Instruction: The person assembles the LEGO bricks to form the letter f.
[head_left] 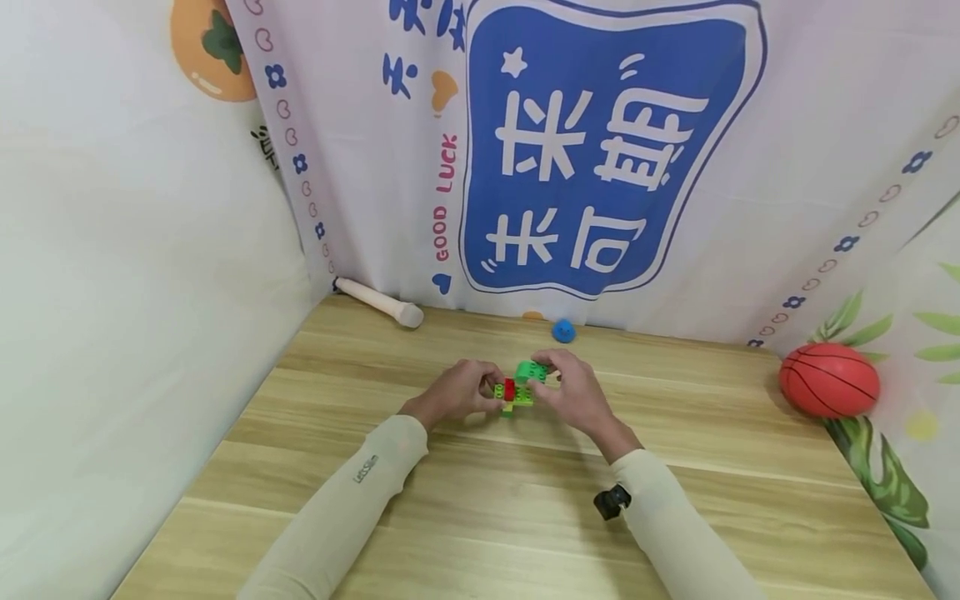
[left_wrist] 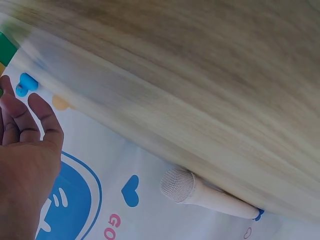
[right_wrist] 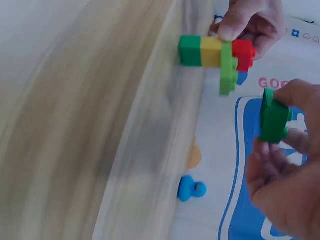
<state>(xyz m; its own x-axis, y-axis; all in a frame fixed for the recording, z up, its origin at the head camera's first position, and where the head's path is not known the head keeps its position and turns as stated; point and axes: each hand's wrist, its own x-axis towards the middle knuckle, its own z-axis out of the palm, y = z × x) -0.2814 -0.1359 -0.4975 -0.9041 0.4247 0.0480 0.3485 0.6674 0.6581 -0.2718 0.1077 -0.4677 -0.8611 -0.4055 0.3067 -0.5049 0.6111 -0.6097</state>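
Note:
In the head view my left hand [head_left: 456,392] steadies a small stack of toy building bricks on the table. The right wrist view shows its parts: a green brick [right_wrist: 190,50] at the bottom, a yellow brick [right_wrist: 210,52], a wider lime brick [right_wrist: 227,75] and a red brick [right_wrist: 243,54] on top. The left thumb and fingers grip the stack around the lime brick. Just to the right, my right hand [head_left: 577,393] pinches a separate green brick [right_wrist: 273,121] between thumb and fingers. This brick hovers above the lime one's free end, apart from it in the right wrist view.
A white microphone [head_left: 378,302] lies at the table's back left. Near the back edge is a small blue toy [head_left: 564,331]. On the right side sits a red basketball [head_left: 829,380]. A printed cloth [head_left: 607,150] hangs behind the wooden table [head_left: 465,517].

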